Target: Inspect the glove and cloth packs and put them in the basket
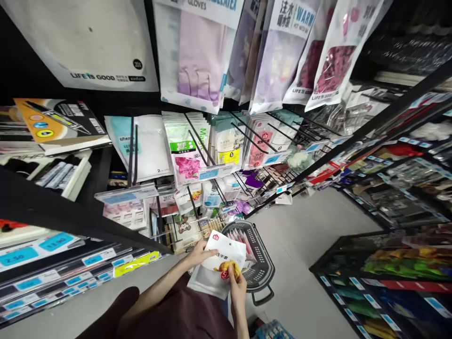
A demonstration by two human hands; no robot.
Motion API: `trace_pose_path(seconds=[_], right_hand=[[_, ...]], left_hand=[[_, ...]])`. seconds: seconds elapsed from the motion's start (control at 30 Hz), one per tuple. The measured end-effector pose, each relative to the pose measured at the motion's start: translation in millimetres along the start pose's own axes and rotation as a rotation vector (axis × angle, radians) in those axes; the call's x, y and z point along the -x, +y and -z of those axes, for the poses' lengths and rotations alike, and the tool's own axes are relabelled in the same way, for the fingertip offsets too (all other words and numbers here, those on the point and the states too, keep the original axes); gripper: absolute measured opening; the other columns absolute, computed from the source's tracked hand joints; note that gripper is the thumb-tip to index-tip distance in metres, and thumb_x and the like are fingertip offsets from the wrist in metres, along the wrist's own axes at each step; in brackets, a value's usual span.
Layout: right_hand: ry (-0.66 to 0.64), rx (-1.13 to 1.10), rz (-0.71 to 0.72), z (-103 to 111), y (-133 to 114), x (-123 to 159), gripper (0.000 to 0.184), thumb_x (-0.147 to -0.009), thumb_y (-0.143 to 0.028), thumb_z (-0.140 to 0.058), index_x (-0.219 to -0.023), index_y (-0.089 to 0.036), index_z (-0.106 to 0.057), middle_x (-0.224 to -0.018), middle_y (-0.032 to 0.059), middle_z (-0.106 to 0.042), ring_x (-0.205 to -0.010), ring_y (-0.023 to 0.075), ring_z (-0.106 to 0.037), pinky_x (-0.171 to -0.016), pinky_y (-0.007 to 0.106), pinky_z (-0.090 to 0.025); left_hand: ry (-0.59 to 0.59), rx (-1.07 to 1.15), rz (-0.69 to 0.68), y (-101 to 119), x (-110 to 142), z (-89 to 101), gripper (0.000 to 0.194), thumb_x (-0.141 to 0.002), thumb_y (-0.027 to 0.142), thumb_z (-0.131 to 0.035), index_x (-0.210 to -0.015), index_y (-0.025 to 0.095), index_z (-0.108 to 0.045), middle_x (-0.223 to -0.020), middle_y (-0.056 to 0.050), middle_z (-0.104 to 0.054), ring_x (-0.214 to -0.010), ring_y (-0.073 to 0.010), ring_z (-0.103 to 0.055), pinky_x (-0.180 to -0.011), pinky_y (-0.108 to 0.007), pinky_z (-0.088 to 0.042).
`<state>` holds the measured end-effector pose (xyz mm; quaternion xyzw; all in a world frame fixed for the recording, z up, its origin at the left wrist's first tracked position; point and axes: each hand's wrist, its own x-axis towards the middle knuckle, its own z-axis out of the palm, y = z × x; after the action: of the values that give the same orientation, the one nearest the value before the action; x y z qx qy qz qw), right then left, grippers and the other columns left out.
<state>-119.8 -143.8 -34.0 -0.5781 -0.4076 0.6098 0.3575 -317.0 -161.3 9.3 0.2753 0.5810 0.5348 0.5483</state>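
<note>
A white packet of gloves (221, 252) with a red logo and a yellow picture is in both hands, in front of my body. My left hand (202, 254) grips its left edge, thumb on the front. On the lower right side, my right hand (237, 282) pinches it near the picture. A greyish-white packet part (206, 281) shows below it; whether it is a second packet I cannot tell. Just behind stands a dark grey shopping basket (263, 256) on the floor, with several packets (243, 238) upright inside, partly hidden by the one I hold.
Hooks ahead carry glove packets (187, 155) and other bagged goods, with large hanging bags (197, 56) above. A shelf with price labels (56, 242) runs along the left. More stocked shelves (388, 278) stand at the right, across the grey floor (300, 235). A blue patterned item (273, 329) lies at the bottom edge.
</note>
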Motion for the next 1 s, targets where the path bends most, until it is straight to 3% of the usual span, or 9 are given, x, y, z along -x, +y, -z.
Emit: trace_pose_path(seconds=[0.13,0.27,0.53,0.63,0.73,1.0], right_hand=[[-0.135,0.078,0.080,-4,-9,-8,0.052,-0.064,-0.055,-0.077,-0.094,-0.012,-0.075,-0.098,0.0119,-0.075,-0.098,0.0322,-0.067,-0.090,0.039,-0.051],[-0.223,0.179,0.159,-8,-2,-14,0.049,-0.068,-0.053,-0.074,-0.097,-0.013,-0.075,-0.101,0.0124,-0.074,-0.099,0.0319,-0.066,-0.089,0.040,-0.051],[-0.376,0.243,0.250,-37,8,-7,0.042,-0.078,-0.050,-0.066,-0.103,-0.017,-0.071,-0.106,0.0109,-0.072,-0.101,0.0277,-0.065,-0.089,0.037,-0.051],[-0.418,0.277,0.252,-43,7,-2,0.036,-0.080,-0.048,-0.065,-0.095,-0.017,-0.072,-0.094,0.0079,-0.074,-0.090,0.0246,-0.066,-0.080,0.031,-0.052],[-0.413,0.276,0.239,-42,17,-2,0.035,-0.079,-0.049,-0.065,-0.089,-0.016,-0.071,-0.085,0.0057,-0.073,-0.082,0.0226,-0.065,-0.074,0.029,-0.051],[-0.280,0.204,0.074,-17,62,-19,0.049,-0.066,-0.056,-0.073,-0.095,-0.017,-0.073,-0.100,0.0119,-0.073,-0.087,0.0260,-0.068,-0.069,0.031,-0.054]], left_hand=[[-0.032,-0.045,-0.059,1,7,11.1,0.035,-0.077,0.036,-0.069,-0.093,0.005,-0.073,-0.087,-0.009,-0.075,-0.079,-0.0238,-0.066,-0.068,-0.027,-0.049],[0.029,-0.056,-0.078,-9,7,23.2,0.036,-0.074,0.043,-0.070,-0.086,0.009,-0.074,-0.082,-0.009,-0.074,-0.072,-0.0215,-0.065,-0.062,-0.025,-0.049],[0.289,-0.111,-0.150,-41,3,62.3,0.040,-0.075,0.046,-0.068,-0.096,0.012,-0.071,-0.091,-0.009,-0.075,-0.080,-0.0232,-0.069,-0.069,-0.029,-0.052],[0.348,-0.105,-0.113,-52,1,72.2,0.040,-0.076,0.048,-0.066,-0.094,0.012,-0.072,-0.091,-0.010,-0.075,-0.081,-0.0249,-0.070,-0.068,-0.030,-0.052],[0.377,-0.141,-0.089,-60,-2,78.6,0.040,-0.076,0.049,-0.066,-0.092,0.013,-0.073,-0.088,-0.009,-0.075,-0.080,-0.0250,-0.070,-0.066,-0.029,-0.052],[0.478,-0.223,-0.086,-65,-27,90.2,0.038,-0.072,0.050,-0.066,-0.079,0.014,-0.074,-0.074,-0.008,-0.074,-0.072,-0.0254,-0.068,-0.061,-0.029,-0.050]])
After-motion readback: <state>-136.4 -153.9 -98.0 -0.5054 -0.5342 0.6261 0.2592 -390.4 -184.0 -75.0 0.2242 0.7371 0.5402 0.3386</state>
